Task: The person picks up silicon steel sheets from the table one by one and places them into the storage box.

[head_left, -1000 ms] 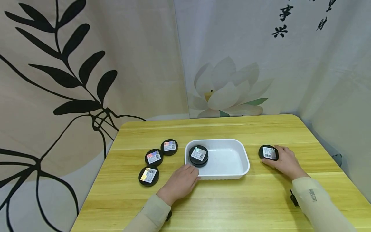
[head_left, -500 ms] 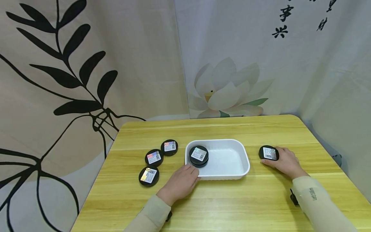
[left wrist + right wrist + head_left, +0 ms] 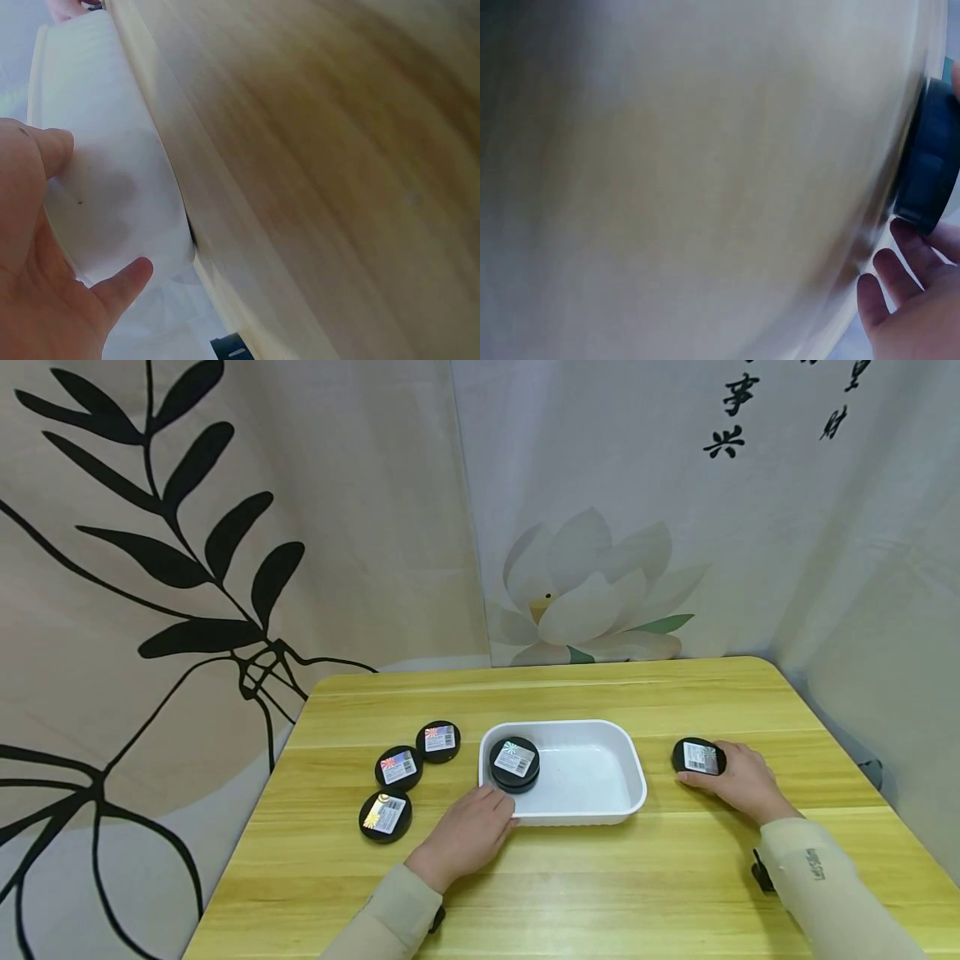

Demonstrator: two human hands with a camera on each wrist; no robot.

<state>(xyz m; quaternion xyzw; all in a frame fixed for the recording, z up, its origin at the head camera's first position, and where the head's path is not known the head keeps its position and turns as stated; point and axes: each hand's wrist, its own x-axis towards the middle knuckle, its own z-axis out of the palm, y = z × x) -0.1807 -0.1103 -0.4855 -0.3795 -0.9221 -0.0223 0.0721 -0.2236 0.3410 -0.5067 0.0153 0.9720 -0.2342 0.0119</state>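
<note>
My left hand [image 3: 467, 833] grips the near left corner of a white plastic tray [image 3: 600, 768]. In the left wrist view its fingers [image 3: 127, 285] curl round the tray's wall. Inside the tray, at the left end, sits a round black container [image 3: 514, 758] with a barcode label, stacked on another. To the tray's right, my right hand [image 3: 744, 785] holds a similar round black container [image 3: 699, 757], label upward, between thumb and fingers. The right wrist view shows this container [image 3: 930, 157] at the edge of the frame, low over the table, with fingertips at its side.
Left of the tray lie three more black containers with shiny labels: a far one [image 3: 438, 741], a middle one [image 3: 399, 767] and a near one [image 3: 385, 815]. The wooden table [image 3: 570, 893] ends at a printed curtain [image 3: 375, 527] behind.
My right hand has shifted very slightly to the right with the black container. The left hand and the tray stay where they were.
</note>
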